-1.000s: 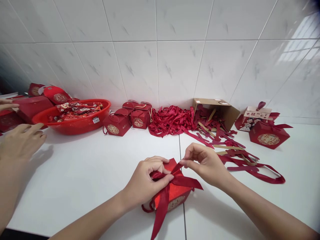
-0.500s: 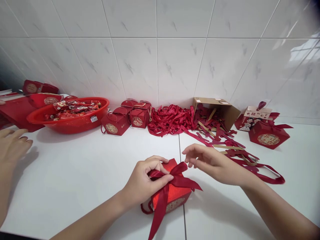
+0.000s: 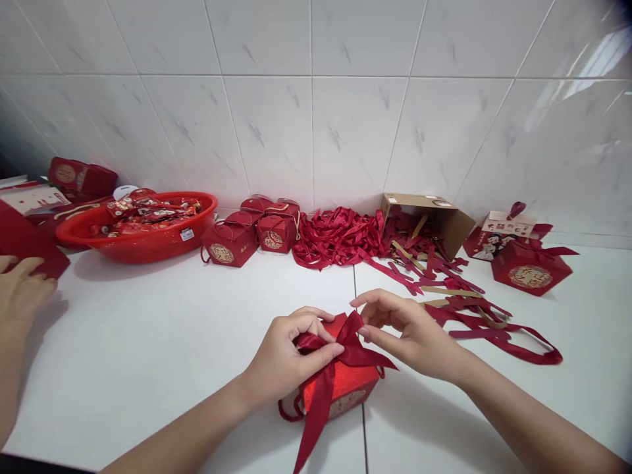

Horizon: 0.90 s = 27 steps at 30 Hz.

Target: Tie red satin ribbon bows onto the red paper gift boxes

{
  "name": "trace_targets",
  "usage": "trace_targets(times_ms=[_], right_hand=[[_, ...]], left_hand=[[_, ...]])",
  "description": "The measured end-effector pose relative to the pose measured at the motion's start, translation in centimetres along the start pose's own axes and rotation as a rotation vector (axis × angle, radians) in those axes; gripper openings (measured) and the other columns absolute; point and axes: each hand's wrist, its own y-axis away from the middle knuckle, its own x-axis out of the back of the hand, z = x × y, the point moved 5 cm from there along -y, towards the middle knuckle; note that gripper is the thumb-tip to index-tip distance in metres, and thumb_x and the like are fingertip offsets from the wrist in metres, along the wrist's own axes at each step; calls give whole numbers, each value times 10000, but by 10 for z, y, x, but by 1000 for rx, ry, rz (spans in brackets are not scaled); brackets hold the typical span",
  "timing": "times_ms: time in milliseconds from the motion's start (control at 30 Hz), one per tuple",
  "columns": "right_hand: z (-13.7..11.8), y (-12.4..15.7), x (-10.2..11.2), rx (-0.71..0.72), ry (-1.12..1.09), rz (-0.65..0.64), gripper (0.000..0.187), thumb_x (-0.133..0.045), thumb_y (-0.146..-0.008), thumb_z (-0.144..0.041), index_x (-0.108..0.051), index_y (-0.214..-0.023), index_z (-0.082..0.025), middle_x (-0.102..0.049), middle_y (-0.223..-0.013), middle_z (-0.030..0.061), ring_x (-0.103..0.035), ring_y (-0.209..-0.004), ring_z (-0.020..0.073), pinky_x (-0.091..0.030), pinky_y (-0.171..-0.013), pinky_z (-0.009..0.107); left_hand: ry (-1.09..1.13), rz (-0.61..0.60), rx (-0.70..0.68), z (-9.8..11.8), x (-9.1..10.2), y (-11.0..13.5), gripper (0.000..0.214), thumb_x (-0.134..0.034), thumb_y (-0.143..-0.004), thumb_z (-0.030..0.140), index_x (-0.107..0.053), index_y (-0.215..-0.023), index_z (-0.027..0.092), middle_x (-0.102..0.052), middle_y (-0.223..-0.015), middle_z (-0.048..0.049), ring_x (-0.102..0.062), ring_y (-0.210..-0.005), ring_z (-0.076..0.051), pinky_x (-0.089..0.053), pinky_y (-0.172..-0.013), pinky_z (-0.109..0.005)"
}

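The left hand (image 3: pixel 296 349) pinches the satin ribbon (image 3: pixel 320 401) atop the gift box (image 3: pixel 354 379), seemingly to steady it; the right hand (image 3: pixel 412 329), fingers apart, meets one loop (image 3: pixel 350 325).

Bow ribbon (image 3: pixel 322 398): satin-like cloth, smooth, soft sheen. Box beneath (image 3: pixel 354 380): stiff card, top bright with fine-grained shimmer, sides duller. Cord handle (image 3: pixel 290 414): twisted textile. Basin (image 3: pixel 143 250): smooth glossy plastic. Sweets (image 3: pixel 157 214): shiny, crinkled wrappers. Ribbon heap (image 3: pixel 338 238): same satiny cloth. Carton (image 3: pixel 457 232): plain matt cardboard. Wall tiles (image 3: pixel 266 39): glazed, reflective, marble-look. Desk (image 3: pixel 187 342): smooth, faint sheen.
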Motion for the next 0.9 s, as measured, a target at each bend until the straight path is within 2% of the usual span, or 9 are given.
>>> trace_targets(times_ms=[100,267,433,533,700,900], right_hand=[[1,0,-7,70,66,73,258,-500,-885,-172,-535,-1137,-216,-609,-790,12,-578,-702,122,-496,-622,244],[1,1,-14,276,295,166,338,-458,-830,-61,-590,-1101,-215,-598,-824,33,-552,-702,126,-473,-613,246],[0,1,-16,360,455,239,178,-491,-848,-118,-606,-960,-196,-572,-743,23,-523,-621,114,-432,-535,214],[-2,2,-16,421,610,306,199,-447,-838,-90,-597,-922,-192,-556,-678,12,-502,-572,112,-393,-495,211],[-1,5,-12,436,660,378,279,-443,-802,-74,-539,-1035,-194,-559,-662,-3,-513,-555,113,-409,-492,210],[-2,4,-7,422,634,404,359,-447,-757,-54,-510,-1070,-217,-555,-681,-8,-535,-586,120,-433,-509,217]], left_hand=[[2,-3,0,0,0,0,117,-667,-754,230,-649,-651,178,-686,-907,-81,-594,-1044,-214,-455,-868,-300],[4,4,-13,1,0,2,116,-675,-748,222,-632,-649,182,-683,-914,-70,-604,-1031,-207,-454,-879,-297],[13,-7,-26,1,-1,0,143,-676,-747,214,-600,-629,185,-680,-856,-59,-608,-1013,-210,-462,-858,-302],[28,-11,-22,0,-1,0,184,-681,-749,226,-571,-608,184,-679,-852,-63,-611,-1006,-213,-466,-850,-306],[24,-47,-24,1,-3,0,235,-670,-761,213,-524,-578,189,-679,-826,-59,-591,-1056,-214,-467,-839,-293],[-7,-68,-52,4,-3,-1,210,-663,-764,200,-557,-583,188,-663,-793,-59,-597,-1052,-223,-472,-789,-285]])
